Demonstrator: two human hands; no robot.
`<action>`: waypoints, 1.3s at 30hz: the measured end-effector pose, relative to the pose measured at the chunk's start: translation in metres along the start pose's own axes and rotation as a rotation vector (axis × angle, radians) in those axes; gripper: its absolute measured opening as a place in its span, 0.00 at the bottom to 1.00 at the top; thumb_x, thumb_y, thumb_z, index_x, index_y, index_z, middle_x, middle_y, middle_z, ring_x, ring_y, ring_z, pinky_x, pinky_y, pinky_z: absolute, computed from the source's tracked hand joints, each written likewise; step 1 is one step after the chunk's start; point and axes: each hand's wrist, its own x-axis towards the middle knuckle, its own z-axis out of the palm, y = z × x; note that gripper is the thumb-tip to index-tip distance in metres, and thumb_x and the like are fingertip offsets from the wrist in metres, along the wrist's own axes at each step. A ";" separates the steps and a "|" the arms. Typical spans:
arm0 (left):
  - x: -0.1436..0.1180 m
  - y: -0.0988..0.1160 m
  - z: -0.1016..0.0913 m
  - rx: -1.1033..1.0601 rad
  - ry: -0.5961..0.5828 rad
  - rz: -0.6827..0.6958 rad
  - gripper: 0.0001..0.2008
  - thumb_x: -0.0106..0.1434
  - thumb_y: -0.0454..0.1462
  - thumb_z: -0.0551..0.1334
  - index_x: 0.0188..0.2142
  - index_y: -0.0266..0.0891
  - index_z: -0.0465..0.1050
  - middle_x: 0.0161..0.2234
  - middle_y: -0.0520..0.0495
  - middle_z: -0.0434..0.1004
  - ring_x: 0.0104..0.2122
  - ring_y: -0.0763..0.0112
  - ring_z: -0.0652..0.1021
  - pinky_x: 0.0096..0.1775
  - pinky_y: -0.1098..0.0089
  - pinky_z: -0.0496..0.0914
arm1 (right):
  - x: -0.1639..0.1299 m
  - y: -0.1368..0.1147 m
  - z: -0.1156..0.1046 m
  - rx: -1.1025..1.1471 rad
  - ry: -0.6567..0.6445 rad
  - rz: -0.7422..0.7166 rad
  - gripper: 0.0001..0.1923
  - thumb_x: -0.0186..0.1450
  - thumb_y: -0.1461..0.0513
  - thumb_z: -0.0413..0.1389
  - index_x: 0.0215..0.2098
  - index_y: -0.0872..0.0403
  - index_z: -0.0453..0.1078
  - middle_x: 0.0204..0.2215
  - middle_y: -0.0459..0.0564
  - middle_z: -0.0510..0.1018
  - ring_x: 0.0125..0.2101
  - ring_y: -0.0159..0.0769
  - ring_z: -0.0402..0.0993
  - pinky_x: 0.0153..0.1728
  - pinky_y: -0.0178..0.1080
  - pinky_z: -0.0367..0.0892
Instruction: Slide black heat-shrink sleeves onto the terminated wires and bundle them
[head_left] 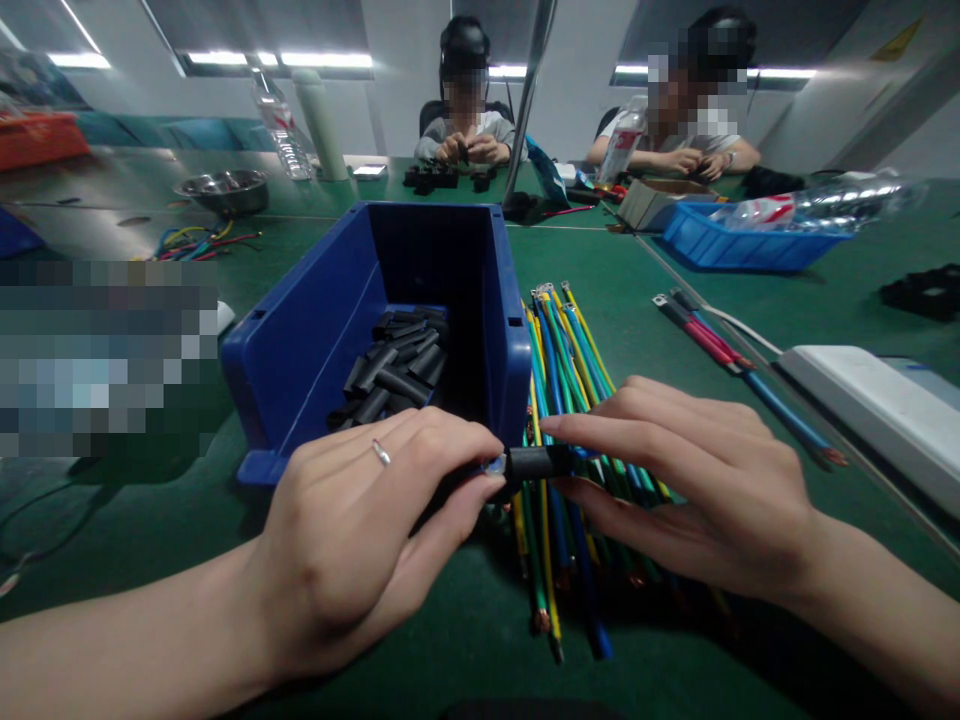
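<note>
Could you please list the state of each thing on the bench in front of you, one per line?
Left hand: closed on one end of the black sleeve.
Right hand: fingertips pinching the sleeve's other end.
Black sleeve: held level between both hands, above the wires.
Blue bin: open, partly filled with black sleeves.
Wire bundle: lying flat on the green table.
Steel bowl: upright.

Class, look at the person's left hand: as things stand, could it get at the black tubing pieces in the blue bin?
Probably yes. The blue bin is open at the top and low at the front, right by the left hand, and nothing covers the black tubing pieces. But both hands are pinching a black sleeve.
</note>
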 end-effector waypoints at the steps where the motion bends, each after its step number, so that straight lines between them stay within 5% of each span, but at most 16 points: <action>1: 0.000 0.000 0.000 0.003 -0.002 0.000 0.07 0.69 0.34 0.59 0.47 0.41 0.67 0.38 0.50 0.80 0.35 0.72 0.81 0.40 0.74 0.74 | 0.000 0.000 0.000 -0.006 0.001 -0.003 0.11 0.66 0.66 0.56 0.48 0.57 0.69 0.30 0.49 0.77 0.28 0.32 0.71 0.27 0.34 0.64; 30: 0.001 -0.001 0.000 -0.025 0.001 0.032 0.07 0.69 0.33 0.59 0.46 0.38 0.68 0.38 0.51 0.79 0.36 0.75 0.80 0.41 0.76 0.70 | 0.000 -0.001 -0.002 0.008 -0.036 -0.013 0.16 0.67 0.66 0.55 0.54 0.56 0.67 0.33 0.49 0.76 0.29 0.32 0.70 0.26 0.35 0.63; 39: 0.000 -0.001 0.001 -0.014 0.028 0.020 0.08 0.68 0.31 0.60 0.46 0.38 0.67 0.38 0.52 0.79 0.36 0.76 0.80 0.41 0.78 0.72 | 0.001 -0.001 -0.004 0.033 0.021 0.014 0.09 0.67 0.71 0.51 0.44 0.61 0.71 0.30 0.52 0.75 0.29 0.33 0.69 0.27 0.37 0.63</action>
